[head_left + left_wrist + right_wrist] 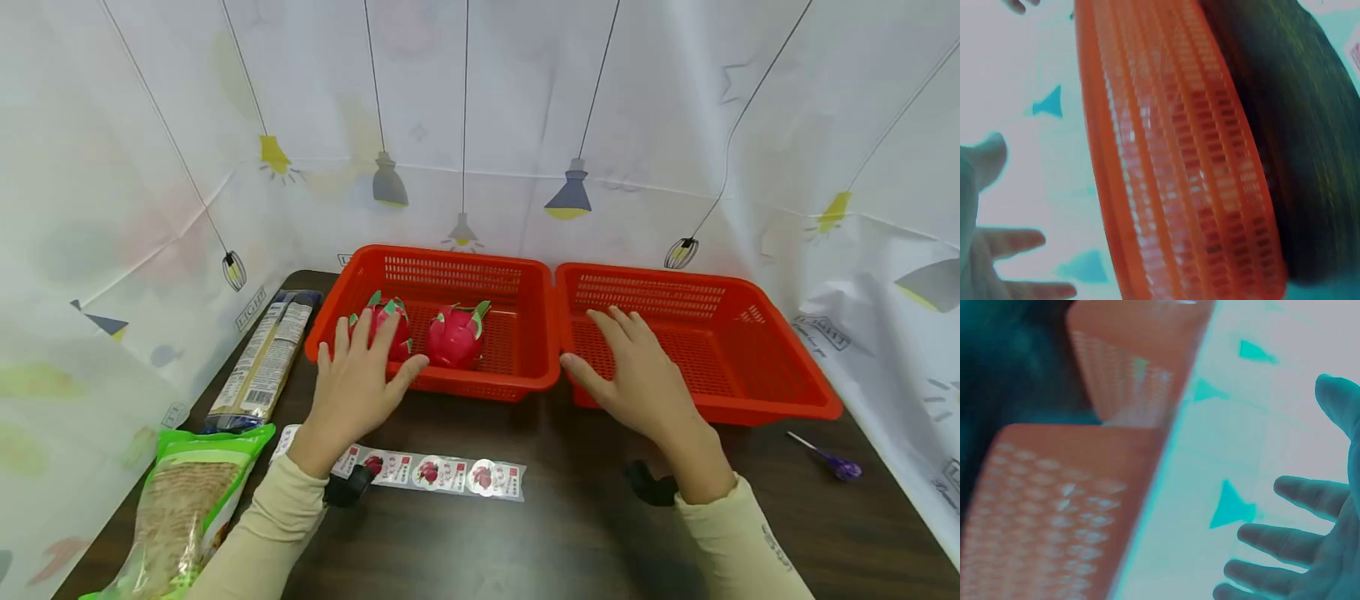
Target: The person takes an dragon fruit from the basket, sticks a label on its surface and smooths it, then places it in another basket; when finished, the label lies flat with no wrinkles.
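Observation:
My left hand [357, 379] hovers at the front of the left red basket [517, 385], fingers spread and holding nothing. Inside that basket lie two dragon fruits [454, 337]; the left one is partly hidden behind my fingers. My right hand [637, 375], likewise spread and bare, is over the front left part of the right red basket [750, 408], in which nothing shows. Each wrist view shows its own hand with fingers apart, beside a basket's slotted wall. Below my left hand a strip of dragon fruit stickers [427, 473] lies on the dark table, partly covered by the wrist.
A long printed packet [262, 362] lies left of the baskets. Nearer, a green-edged clear bag of flat brown slices [187, 500] sits at the table's left edge. A purple-wrapped lollipop [843, 467] is at the right. White printed cloth [495, 100] hangs behind and at both sides.

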Demonstrator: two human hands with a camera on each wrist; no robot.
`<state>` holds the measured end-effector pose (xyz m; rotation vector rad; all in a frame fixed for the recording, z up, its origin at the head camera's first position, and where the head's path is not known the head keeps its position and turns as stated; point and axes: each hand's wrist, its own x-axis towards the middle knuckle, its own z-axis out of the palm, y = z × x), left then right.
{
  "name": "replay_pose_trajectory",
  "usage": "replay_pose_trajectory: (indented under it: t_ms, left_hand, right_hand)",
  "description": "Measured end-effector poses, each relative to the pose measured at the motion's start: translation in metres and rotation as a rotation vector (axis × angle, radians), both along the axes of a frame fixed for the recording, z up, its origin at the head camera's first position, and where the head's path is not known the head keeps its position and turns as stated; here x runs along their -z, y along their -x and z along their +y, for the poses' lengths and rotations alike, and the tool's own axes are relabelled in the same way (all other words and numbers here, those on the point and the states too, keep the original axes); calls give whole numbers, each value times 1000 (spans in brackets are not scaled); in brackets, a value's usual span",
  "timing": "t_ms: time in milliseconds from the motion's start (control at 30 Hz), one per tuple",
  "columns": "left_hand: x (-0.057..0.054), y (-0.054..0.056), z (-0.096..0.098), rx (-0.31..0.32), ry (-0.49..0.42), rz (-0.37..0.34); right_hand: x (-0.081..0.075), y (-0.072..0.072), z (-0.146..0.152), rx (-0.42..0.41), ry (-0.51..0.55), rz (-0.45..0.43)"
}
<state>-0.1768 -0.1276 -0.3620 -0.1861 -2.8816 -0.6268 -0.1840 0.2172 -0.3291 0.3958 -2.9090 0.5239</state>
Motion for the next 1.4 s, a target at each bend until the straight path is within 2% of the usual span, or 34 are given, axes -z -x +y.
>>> replay_pose_trajectory:
  t_ms: [167,300,400,467,567,667,733,867,967,1233,1400]
  left_hand:
    - [-2,10,-38,-120,-168,-5]
    - [2,15,-64,-167,-283,-56]
    - [8,16,-76,-165,-391,-128]
    - [11,21,-81,-168,-477,-179]
    - [17,27,-86,-188,-620,-219]
    - [22,32,-88,-221,-738,-195]
    - [25,35,-89,-245,-786,-164]
    - [28,38,-90,-289,-853,-103]
    - [28,39,-91,-303,-882,-91]
    - [30,38,-92,-301,-888,-91]
    - [33,39,-96,-301,-888,-93]
  right_hand:
    - [-28,24,-27,-77,-77,-10]
    - [-38,48,-46,-123,-140,-90]
    - [-37,66,-60,-161,-186,-179]
    - [-34,80,-69,-194,-207,-223]
    - [-29,101,-83,-247,-215,-269]
    - [-25,119,-98,-275,-221,-291]
    - [-23,129,-107,-280,-242,-308]
    - [-18,144,-125,-286,-287,-366]
    - [-12,152,-136,-294,-303,-435]
    - [7,158,-161,-296,-357,-540]
    - [11,158,-178,-288,-381,-603]
